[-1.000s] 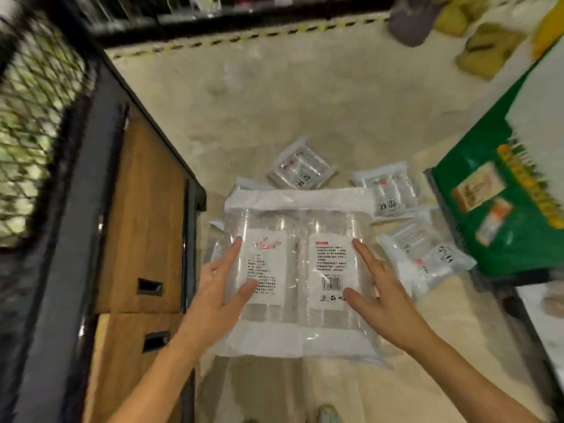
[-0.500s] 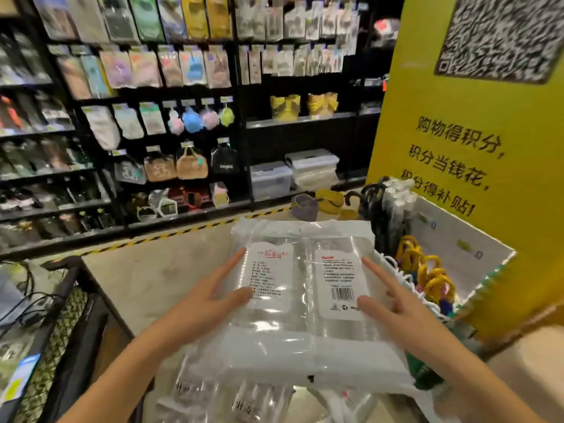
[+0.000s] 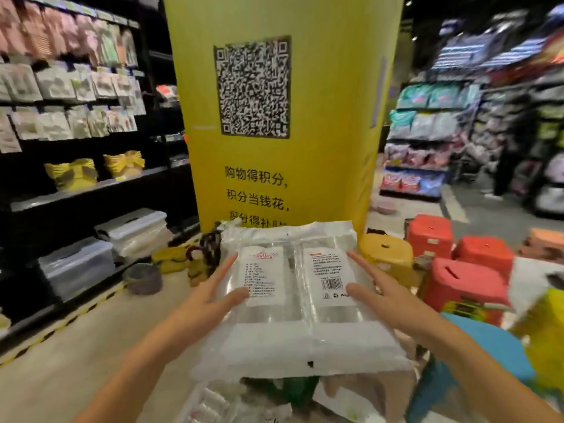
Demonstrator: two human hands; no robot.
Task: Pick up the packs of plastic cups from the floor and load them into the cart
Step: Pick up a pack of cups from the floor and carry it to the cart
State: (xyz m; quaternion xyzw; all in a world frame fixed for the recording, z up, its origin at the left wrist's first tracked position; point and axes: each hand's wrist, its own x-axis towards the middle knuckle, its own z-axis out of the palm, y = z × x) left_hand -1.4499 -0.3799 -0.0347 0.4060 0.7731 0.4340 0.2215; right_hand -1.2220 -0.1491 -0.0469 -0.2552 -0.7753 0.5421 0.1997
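I hold a clear pack of plastic cups flat at chest height in front of me. It has two white labels on top, one with a barcode. My left hand presses its left side and my right hand presses its right side, fingers spread along the edges. Below the pack, near the bottom edge, other packs of cups lie on the floor, partly hidden. The cart is out of sight.
A yellow pillar with a QR code stands straight ahead. Black shelves with goods and clear boxes line the left. Red stools, a yellow stool and a blue stool crowd the right. A person stands far right.
The pack rose from the floor with both hands still on it. The view swung up and to the right, from the floor and cart to the pillar and stools.
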